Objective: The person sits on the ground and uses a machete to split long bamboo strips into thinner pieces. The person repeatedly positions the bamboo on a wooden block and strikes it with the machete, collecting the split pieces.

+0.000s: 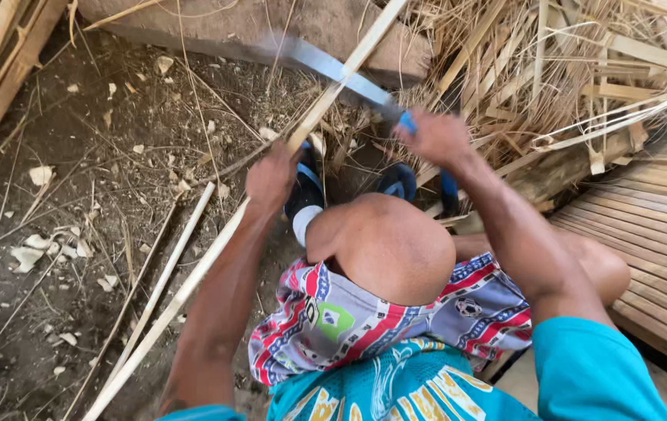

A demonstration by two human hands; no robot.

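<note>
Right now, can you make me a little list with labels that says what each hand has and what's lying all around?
Left hand: gripping a long pale bamboo strip that slants across the view.
Right hand: gripping a big knife by its blue handle, the blade laid across the strip.
Ground: brown dirt with pale chips and thin slivers.
Another strip: lying loose beside the held one.
Pile: dry split strips, upper right.
Platform: slatted wood at the right.
Feet: blue sandals on.
</note>
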